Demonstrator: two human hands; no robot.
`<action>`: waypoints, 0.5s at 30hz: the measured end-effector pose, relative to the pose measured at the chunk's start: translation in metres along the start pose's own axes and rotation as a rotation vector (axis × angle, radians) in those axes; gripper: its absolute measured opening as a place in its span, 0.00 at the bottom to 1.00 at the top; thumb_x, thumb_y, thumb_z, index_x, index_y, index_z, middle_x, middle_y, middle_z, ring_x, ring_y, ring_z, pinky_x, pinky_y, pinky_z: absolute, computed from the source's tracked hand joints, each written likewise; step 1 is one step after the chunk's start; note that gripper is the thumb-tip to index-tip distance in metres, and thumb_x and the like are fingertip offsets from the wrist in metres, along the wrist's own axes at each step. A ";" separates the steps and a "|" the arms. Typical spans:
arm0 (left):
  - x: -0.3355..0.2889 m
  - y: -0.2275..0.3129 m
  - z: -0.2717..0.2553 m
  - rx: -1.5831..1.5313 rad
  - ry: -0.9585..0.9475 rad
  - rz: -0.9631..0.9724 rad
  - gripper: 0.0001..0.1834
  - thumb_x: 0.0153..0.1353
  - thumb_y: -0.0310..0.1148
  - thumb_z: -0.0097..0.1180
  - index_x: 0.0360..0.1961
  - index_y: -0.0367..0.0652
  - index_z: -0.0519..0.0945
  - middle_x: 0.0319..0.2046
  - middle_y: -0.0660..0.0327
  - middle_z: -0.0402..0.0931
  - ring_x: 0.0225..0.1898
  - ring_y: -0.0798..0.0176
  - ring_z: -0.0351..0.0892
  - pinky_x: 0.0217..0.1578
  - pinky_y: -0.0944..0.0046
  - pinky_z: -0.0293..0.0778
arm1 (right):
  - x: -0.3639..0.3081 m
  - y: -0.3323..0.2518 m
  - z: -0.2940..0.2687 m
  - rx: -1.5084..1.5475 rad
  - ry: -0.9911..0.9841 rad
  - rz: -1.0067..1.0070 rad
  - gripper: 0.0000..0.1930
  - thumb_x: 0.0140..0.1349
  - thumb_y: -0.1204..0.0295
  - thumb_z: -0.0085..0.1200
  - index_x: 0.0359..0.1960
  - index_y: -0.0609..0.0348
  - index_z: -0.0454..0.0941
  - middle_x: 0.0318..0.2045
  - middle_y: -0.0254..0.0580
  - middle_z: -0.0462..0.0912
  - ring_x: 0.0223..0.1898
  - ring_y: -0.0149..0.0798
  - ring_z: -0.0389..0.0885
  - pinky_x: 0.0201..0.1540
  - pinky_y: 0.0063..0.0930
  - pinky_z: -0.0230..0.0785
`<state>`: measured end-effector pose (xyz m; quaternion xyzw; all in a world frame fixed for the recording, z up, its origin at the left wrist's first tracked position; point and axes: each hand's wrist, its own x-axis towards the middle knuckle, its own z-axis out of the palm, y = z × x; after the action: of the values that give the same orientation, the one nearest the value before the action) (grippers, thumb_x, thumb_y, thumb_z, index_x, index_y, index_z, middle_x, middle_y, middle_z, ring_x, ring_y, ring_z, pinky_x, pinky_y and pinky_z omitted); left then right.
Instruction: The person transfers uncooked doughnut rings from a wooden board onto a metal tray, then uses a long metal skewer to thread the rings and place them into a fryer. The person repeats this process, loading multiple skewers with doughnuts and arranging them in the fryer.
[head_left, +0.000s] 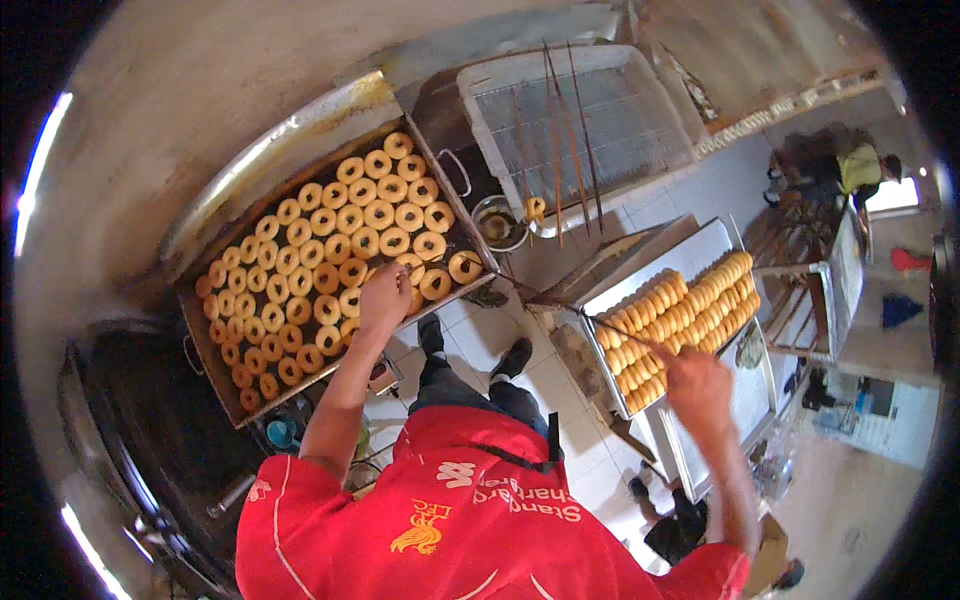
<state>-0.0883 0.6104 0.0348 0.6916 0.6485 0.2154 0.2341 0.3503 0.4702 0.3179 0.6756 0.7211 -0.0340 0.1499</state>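
A big rectangular frying pan (200, 330) full of dark oil fills the left of the view, packed with rows of golden dough rings (340, 235). Behind it, to the right, a wire draining rack (600, 110) carries a few long thin sticks laid across it. Lower right stands a metal tray (745, 390) with two tight rows of fried rings (680, 310) leaning on one another. A small round metal bowl (497, 222) sits between the pan and the rack.

The left hand (383, 298) is over the pan's near right corner, its grip curled down on the rings there; which ring it pinches is hidden. The right hand (697, 385) hovers over the tray, its grip closed around a thin stick (625, 333) that points toward the fried rings.
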 end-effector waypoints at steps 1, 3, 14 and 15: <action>0.012 -0.003 0.003 0.029 -0.018 0.075 0.11 0.70 0.35 0.55 0.42 0.36 0.80 0.37 0.44 0.84 0.40 0.39 0.85 0.41 0.41 0.78 | 0.013 -0.010 -0.034 -0.058 0.000 -0.051 0.24 0.60 0.75 0.56 0.57 0.36 0.87 0.29 0.42 0.83 0.31 0.47 0.87 0.31 0.45 0.80; 0.029 -0.003 0.010 0.126 -0.113 0.030 0.12 0.68 0.36 0.56 0.40 0.37 0.81 0.36 0.43 0.84 0.40 0.38 0.85 0.41 0.41 0.79 | 0.045 -0.037 -0.085 -0.135 0.031 -0.163 0.22 0.60 0.75 0.56 0.55 0.38 0.87 0.29 0.42 0.84 0.31 0.47 0.87 0.31 0.45 0.80; 0.072 -0.041 0.029 -0.231 -0.291 0.103 0.11 0.65 0.34 0.60 0.39 0.37 0.84 0.35 0.44 0.85 0.40 0.39 0.85 0.43 0.45 0.79 | 0.006 -0.029 0.025 0.018 -0.127 0.033 0.25 0.62 0.70 0.56 0.61 0.31 0.84 0.33 0.42 0.84 0.37 0.47 0.86 0.36 0.46 0.80; 0.068 -0.038 0.022 -0.250 -0.270 0.117 0.10 0.65 0.34 0.60 0.40 0.37 0.83 0.35 0.44 0.85 0.41 0.38 0.85 0.43 0.45 0.79 | -0.022 -0.028 0.069 0.159 -0.104 0.166 0.22 0.64 0.71 0.55 0.59 0.34 0.86 0.33 0.45 0.84 0.35 0.49 0.87 0.36 0.47 0.80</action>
<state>-0.1005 0.6792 -0.0060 0.7163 0.5381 0.2129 0.3900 0.3356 0.4296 0.2535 0.7399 0.6492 -0.1133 0.1354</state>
